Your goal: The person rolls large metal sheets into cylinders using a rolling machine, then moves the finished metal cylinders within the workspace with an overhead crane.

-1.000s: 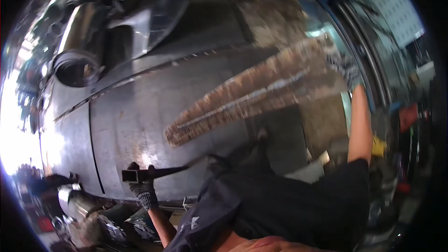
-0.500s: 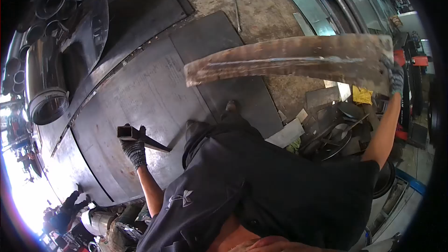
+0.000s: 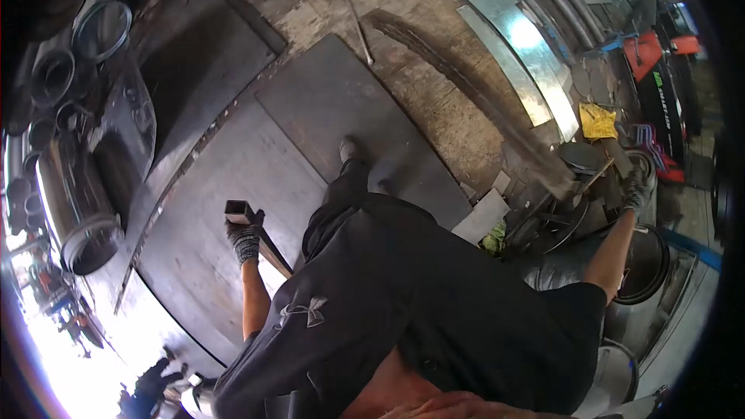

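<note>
My left hand (image 3: 244,240), in a striped knit glove, is closed around a square metal tube (image 3: 273,252). The tube's hollow end points up and away, and its length runs down toward my trousers. At the right, my gloved right hand (image 3: 638,188) is stretched out low over a pile of scrap metal, its fingers apart from the long brown strip. That worn strip (image 3: 466,97) slants across the floor, its near end blurred beside the scrap pile, left of my right hand.
Dark metal sheets (image 3: 341,101) cover the floor underfoot. Large round pipes (image 3: 81,202) lie at the left. Shiny sheet strips (image 3: 524,70) and a yellow packet (image 3: 597,121) are at the right, near a red and black machine (image 3: 656,101). A thin rod (image 3: 353,8) lies ahead.
My right hand has let go of the long brown strip and lowered; the strip has dropped from across the view to floor level. The left hand keeps the square tube. The view has shifted.
</note>
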Tool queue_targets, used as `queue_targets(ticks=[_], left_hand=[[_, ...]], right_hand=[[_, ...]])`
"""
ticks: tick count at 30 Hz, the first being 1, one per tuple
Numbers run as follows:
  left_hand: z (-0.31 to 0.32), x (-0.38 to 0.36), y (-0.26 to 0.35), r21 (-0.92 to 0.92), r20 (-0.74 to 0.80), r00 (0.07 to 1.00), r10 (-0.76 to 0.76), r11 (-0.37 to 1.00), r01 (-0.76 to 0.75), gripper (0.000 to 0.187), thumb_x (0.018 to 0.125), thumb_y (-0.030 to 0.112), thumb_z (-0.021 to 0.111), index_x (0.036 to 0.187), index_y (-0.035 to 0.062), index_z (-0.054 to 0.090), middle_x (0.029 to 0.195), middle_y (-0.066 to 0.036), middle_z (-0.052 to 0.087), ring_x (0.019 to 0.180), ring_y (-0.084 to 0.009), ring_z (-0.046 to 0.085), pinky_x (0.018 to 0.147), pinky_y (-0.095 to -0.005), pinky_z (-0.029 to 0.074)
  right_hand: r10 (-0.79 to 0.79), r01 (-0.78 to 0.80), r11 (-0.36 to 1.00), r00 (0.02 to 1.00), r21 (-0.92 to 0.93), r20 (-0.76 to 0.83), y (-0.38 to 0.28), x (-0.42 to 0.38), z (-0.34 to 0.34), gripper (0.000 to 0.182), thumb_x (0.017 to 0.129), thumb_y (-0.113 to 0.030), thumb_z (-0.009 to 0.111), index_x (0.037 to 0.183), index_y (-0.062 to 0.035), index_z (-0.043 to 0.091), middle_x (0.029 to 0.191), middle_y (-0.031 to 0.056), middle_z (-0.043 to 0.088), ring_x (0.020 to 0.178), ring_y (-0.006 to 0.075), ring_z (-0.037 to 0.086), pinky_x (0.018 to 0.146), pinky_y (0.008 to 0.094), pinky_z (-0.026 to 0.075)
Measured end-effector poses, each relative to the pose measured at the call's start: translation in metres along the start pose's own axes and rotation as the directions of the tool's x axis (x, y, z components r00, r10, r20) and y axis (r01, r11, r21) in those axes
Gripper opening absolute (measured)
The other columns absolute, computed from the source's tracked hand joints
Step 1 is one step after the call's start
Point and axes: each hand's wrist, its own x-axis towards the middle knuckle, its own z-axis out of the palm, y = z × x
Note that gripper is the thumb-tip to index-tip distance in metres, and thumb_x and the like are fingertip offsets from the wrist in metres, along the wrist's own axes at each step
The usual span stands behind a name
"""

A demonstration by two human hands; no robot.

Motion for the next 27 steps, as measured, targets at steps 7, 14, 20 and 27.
queue_targets(ticks=[7, 14, 20, 27], left_hand=[[0.051, 0.051, 0.027, -0.116, 0.206, 0.977, 0.059, 0.993, -0.035, 0.074, 0.060, 0.026, 0.097, 0.118, 0.0062, 0.055, 0.105, -0.005, 0.067, 0.094, -0.0194, 0.064, 0.089, -0.0354, 0.054], [0.022, 0.098, 0.103, -0.277, 0.146, 0.987, 0.070, 0.960, -0.027, 0.076, 0.061, 0.022, 0.099, 0.121, 0.0051, 0.056, 0.108, -0.006, 0.065, 0.092, -0.0180, 0.061, 0.087, -0.0315, 0.054], [0.016, 0.103, 0.263, -0.056, 0.331, 0.868, 0.370, 0.926, -0.373, 0.077, 0.067, 0.026, 0.097, 0.126, 0.0015, 0.056, 0.119, -0.008, 0.064, 0.106, -0.0194, 0.062, 0.097, -0.0329, 0.051], [0.064, 0.060, 0.405, -0.288, 0.358, 0.526, 0.772, 0.627, -0.724, 0.082, 0.064, 0.010, 0.095, 0.132, 0.0019, 0.050, 0.129, -0.013, 0.058, 0.114, -0.0241, 0.060, 0.102, -0.0391, 0.053]], right_hand=[[0.021, -0.274, 0.859, 0.863, 0.433, 0.504, -0.073, -0.131, 0.182, 0.020, 0.097, -0.029, 0.060, 0.103, -0.0126, 0.069, 0.090, 0.0067, 0.072, 0.069, 0.0232, 0.067, 0.058, 0.0388, 0.053], [0.213, -0.898, 0.345, 0.358, 0.273, 0.909, -0.303, -0.245, 0.156, 0.031, 0.090, -0.041, 0.074, 0.088, -0.0123, 0.062, 0.071, 0.0041, 0.063, 0.052, 0.0221, 0.058, 0.044, 0.0377, 0.041], [-0.191, -0.966, -0.110, 0.252, 0.234, 0.949, -0.351, -0.209, 0.253, 0.033, 0.096, -0.039, 0.067, 0.099, -0.0063, 0.068, 0.076, 0.0035, 0.066, 0.061, 0.0168, 0.061, 0.050, 0.0321, 0.044], [-0.245, -0.841, -0.038, 0.531, 0.539, 0.811, -0.411, -0.172, 0.227, 0.017, 0.098, -0.028, 0.064, 0.101, -0.0117, 0.067, 0.078, 0.0006, 0.065, 0.058, 0.0172, 0.059, 0.050, 0.0339, 0.043]])
